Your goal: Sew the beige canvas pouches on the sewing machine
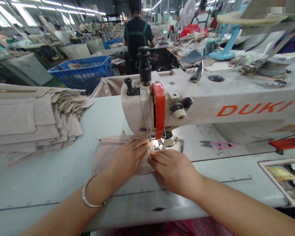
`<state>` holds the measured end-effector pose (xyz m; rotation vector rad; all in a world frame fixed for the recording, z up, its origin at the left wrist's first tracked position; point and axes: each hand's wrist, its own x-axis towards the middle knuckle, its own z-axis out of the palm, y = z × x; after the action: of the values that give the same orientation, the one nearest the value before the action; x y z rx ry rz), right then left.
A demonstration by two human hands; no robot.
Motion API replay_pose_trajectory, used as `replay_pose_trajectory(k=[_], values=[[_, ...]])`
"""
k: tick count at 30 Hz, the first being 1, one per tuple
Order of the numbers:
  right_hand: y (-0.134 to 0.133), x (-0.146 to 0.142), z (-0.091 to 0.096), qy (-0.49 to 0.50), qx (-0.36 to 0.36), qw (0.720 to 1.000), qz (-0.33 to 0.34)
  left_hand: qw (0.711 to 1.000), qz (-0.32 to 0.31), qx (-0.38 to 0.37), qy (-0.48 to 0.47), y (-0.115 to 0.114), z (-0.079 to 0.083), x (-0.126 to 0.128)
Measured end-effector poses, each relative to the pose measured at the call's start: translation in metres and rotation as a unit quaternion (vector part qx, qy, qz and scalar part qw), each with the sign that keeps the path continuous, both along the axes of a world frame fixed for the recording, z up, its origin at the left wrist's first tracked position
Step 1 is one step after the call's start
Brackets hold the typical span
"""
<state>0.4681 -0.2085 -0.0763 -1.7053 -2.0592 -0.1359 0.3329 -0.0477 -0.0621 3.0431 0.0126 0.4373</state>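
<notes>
A small beige fabric piece (105, 154) lies on the sewing table under the needle of a white sewing machine (211, 101) with an orange guard. My left hand (129, 157) rests on the fabric, fingers curled and pressed down close to the presser foot (166, 143). My right hand (172, 168) pinches the fabric's right edge just in front of the foot, fingers closed. The two hands touch each other at the fingertips.
A tall stack of beige fabric pieces (31, 121) sits at the left. Pink thread snips (217, 144) lie right of the needle. A tray with bobbins (288, 177) is at the far right. A blue basket (85, 72) and a seated person (137, 36) are behind.
</notes>
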Motion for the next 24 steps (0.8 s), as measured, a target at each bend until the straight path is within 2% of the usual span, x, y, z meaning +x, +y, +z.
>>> replay_pose_trajectory(k=[5,13,19,21,24], values=[[-0.001,0.002,0.002,0.018,0.008,1.0,0.006,1.0,0.007,-0.022,-0.02,-0.008,0.002,0.003],[-0.001,0.003,0.006,0.015,0.017,1.0,0.008,0.999,-0.001,-0.012,-0.036,-0.004,0.0,0.003],[0.001,-0.001,0.003,0.021,-0.011,1.0,0.001,0.998,-0.003,-0.044,-0.033,-0.004,0.0,0.002],[-0.002,0.001,0.011,0.03,-0.025,0.999,-0.005,0.998,0.011,-0.068,-0.011,-0.005,0.003,-0.002],[-0.016,0.015,0.034,0.059,-0.073,0.995,0.012,0.994,0.015,-0.096,0.048,-0.008,0.008,-0.014]])
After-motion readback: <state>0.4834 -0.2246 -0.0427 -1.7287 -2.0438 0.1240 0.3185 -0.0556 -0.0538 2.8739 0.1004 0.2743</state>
